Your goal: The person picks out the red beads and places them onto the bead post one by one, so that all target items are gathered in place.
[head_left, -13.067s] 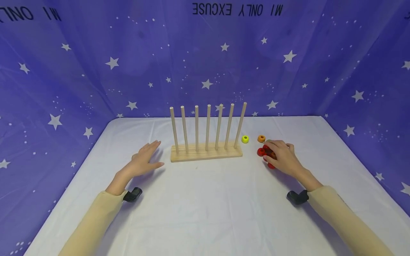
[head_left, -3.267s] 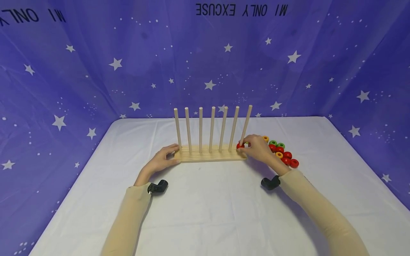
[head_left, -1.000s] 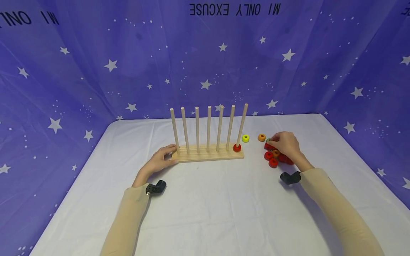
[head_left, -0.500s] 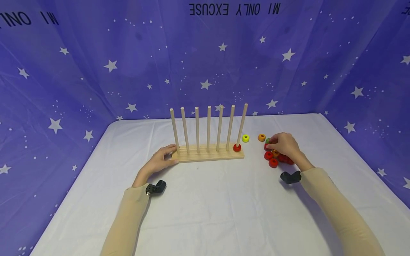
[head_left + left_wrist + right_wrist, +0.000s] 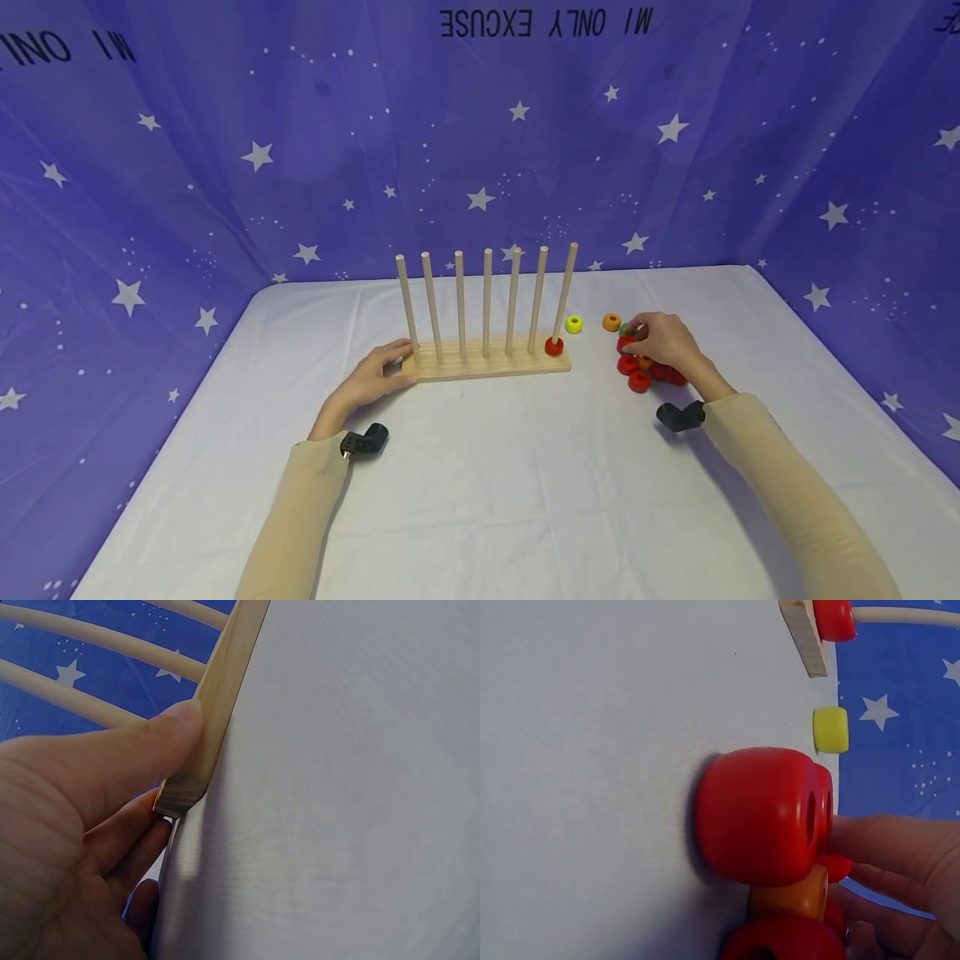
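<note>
A wooden peg stand (image 5: 487, 363) with a row of upright pegs stands mid-table. My left hand (image 5: 371, 379) grips its left end; in the left wrist view the thumb (image 5: 180, 724) lies on the base and fingers are behind its edge. One red bead (image 5: 553, 347) sits at the foot of the rightmost peg. My right hand (image 5: 667, 340) is over a cluster of beads, thumb and index finger at a red bead (image 5: 625, 342) and a green bead (image 5: 626, 330). I cannot tell whether they pinch one. Other red beads (image 5: 754, 817) lie in front of the fingers.
A yellow bead (image 5: 573, 324) and an orange bead (image 5: 611, 322) lie apart, between the stand and the cluster. Nearer me lies a red bead (image 5: 639, 381) at the cluster's edge. A starry blue curtain (image 5: 480, 150) encloses the white-covered table (image 5: 480, 500) behind and at the sides.
Since 3.3 s ago my right hand has left the red bead on the rightmost peg and moved right to the cluster. Lately its fingers shift slightly there. The left hand keeps its grip.
</note>
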Demonstrator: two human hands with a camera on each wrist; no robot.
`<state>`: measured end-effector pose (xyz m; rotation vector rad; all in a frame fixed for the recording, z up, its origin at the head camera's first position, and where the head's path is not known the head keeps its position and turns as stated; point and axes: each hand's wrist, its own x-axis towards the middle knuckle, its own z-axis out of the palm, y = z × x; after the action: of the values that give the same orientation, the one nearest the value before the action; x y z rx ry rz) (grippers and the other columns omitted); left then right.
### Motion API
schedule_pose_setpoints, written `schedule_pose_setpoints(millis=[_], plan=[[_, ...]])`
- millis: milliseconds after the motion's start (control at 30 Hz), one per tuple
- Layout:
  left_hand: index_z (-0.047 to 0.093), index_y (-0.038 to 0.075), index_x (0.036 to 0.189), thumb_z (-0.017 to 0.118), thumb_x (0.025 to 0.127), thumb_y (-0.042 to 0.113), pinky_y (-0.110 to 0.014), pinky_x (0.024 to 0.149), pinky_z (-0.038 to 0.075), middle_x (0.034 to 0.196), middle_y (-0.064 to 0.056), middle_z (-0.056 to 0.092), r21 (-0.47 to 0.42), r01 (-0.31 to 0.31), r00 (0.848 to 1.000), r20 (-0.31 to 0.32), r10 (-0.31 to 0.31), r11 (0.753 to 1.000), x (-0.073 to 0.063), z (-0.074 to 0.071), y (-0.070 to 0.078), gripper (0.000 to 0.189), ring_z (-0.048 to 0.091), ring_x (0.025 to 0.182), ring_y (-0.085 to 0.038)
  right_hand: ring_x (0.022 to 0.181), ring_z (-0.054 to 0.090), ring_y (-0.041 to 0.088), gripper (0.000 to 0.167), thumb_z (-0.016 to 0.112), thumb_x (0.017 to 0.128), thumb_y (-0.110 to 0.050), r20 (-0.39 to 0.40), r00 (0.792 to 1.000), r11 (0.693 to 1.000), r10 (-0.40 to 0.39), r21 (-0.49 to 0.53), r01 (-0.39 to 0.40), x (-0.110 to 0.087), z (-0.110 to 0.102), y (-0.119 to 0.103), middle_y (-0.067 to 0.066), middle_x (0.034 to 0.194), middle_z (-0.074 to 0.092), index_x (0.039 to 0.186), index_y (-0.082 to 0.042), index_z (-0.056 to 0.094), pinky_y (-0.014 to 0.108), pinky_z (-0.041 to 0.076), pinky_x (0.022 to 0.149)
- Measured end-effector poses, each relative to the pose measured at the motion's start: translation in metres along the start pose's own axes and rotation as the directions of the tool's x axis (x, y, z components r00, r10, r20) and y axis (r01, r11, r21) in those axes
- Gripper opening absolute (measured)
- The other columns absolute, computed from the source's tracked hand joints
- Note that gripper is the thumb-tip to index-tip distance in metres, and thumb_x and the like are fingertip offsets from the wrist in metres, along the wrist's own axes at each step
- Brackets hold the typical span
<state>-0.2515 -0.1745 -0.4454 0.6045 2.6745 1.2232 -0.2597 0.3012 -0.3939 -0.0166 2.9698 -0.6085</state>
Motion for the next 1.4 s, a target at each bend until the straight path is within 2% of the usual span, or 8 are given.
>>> schedule_pose_setpoints(millis=[200, 467, 867, 1033, 1133, 1200, 1300, 1400], plan=[[0.041, -0.003, 0.138, 0.066, 0.085, 0.014, -0.057, 0.114, 0.02, 0.151, -0.022, 0.03, 0.002, -0.001, 1.0, 0.0, 0.001, 1.0, 0.0, 0.0, 0.001, 0.061, 0.025, 0.138, -0.045, 0.087, 0.057, 0.027, 0.039, 0.069, 0.083, -0.021, 0.031, 1.0, 1.0, -0.003, -0.008, 0.003, 0.001, 0.001, -0.001, 0.021, 0.105, 0.067, 0.118, -0.004, 0.064, 0.036, 0.052, 0.074], [0.041, -0.003, 0.138, 0.066, 0.086, 0.014, -0.058, 0.114, 0.02, 0.151, -0.023, 0.029, 0.005, -0.007, 1.0, 0.003, 0.007, 1.0, 0.0, 0.0, 0.0, 0.061, 0.024, 0.139, -0.046, 0.101, 0.055, 0.033, 0.037, 0.066, 0.084, -0.019, 0.056, 0.998, 0.999, -0.015, -0.033, 0.017, 0.002, 0.001, -0.001, 0.023, 0.115, 0.065, 0.117, -0.001, 0.065, 0.05, 0.048, 0.091], [0.041, -0.005, 0.138, 0.065, 0.086, 0.014, -0.057, 0.114, 0.02, 0.151, -0.025, 0.029, -0.006, -0.014, 1.0, 0.0, 0.014, 1.0, 0.0, 0.0, 0.0, 0.06, 0.023, 0.139, -0.046, 0.103, 0.056, 0.036, 0.038, 0.068, 0.083, -0.021, -0.001, 0.999, 0.999, -0.047, -0.024, 0.047, 0.0, 0.003, -0.001, 0.023, 0.113, 0.066, 0.114, 0.0, 0.066, 0.051, 0.046, 0.092], [0.04, -0.004, 0.139, 0.065, 0.086, 0.014, -0.057, 0.115, 0.017, 0.152, -0.024, 0.027, -0.028, 0.002, 1.0, 0.003, -0.001, 1.0, 0.0, -0.002, 0.002, 0.061, 0.021, 0.14, -0.045, 0.106, 0.055, 0.037, 0.042, 0.069, 0.082, -0.022, -0.03, 0.999, 0.999, -0.04, -0.014, 0.039, -0.005, 0.002, -0.008, 0.024, 0.115, 0.065, 0.118, 0.0, 0.064, 0.052, 0.045, 0.094], [0.038, -0.003, 0.14, 0.065, 0.086, 0.013, -0.056, 0.116, 0.017, 0.153, -0.023, 0.025, -0.037, 0.011, 1.0, 0.012, -0.011, 0.999, -0.001, -0.002, 0.002, 0.062, 0.019, 0.141, -0.044, 0.102, 0.057, 0.035, 0.043, 0.069, 0.081, -0.023, -0.064, 0.997, 0.999, -0.046, -0.017, 0.045, -0.007, 0.001, -0.011, 0.024, 0.114, 0.066, 0.119, -0.001, 0.064, 0.047, 0.049, 0.087], [0.038, -0.003, 0.14, 0.065, 0.086, 0.013, -0.056, 0.115, 0.019, 0.153, -0.023, 0.025, -0.031, 0.011, 1.0, 0.013, -0.011, 0.999, -0.002, -0.002, 0.003, 0.062, 0.02, 0.141, -0.044, 0.09, 0.057, 0.031, 0.043, 0.069, 0.081, -0.024, -0.089, 0.994, 0.998, -0.057, -0.012, 0.056, -0.009, 0.001, -0.013, 0.023, 0.109, 0.068, 0.118, -0.002, 0.065, 0.039, 0.05, 0.075], [0.039, -0.004, 0.139, 0.065, 0.086, 0.012, -0.056, 0.115, 0.021, 0.152, -0.023, 0.027, -0.02, 0.004, 1.0, 0.006, -0.004, 1.0, -0.002, -0.001, 0.003, 0.061, 0.022, 0.14, -0.045, 0.073, 0.052, 0.025, 0.043, 0.07, 0.08, -0.025, -0.13, 0.989, 0.997, -0.076, 0.003, 0.077, -0.011, 0.0, -0.017, 0.023, 0.101, 0.07, 0.116, -0.002, 0.066, 0.029, 0.042, 0.059], [0.041, -0.004, 0.138, 0.065, 0.085, 0.014, -0.057, 0.114, 0.021, 0.151, -0.023, 0.029, -0.007, 0.0, 1.0, -0.007, 0.0, 1.0, -0.002, 0.001, 0.002, 0.061, 0.024, 0.139, -0.045, 0.071, 0.053, 0.026, 0.04, 0.07, 0.079, -0.024, -0.189, 0.975, 0.993, -0.119, -0.006, 0.121, -0.012, -0.002, -0.023, 0.023, 0.099, 0.071, 0.112, -0.002, 0.068, 0.029, 0.04, 0.059]])
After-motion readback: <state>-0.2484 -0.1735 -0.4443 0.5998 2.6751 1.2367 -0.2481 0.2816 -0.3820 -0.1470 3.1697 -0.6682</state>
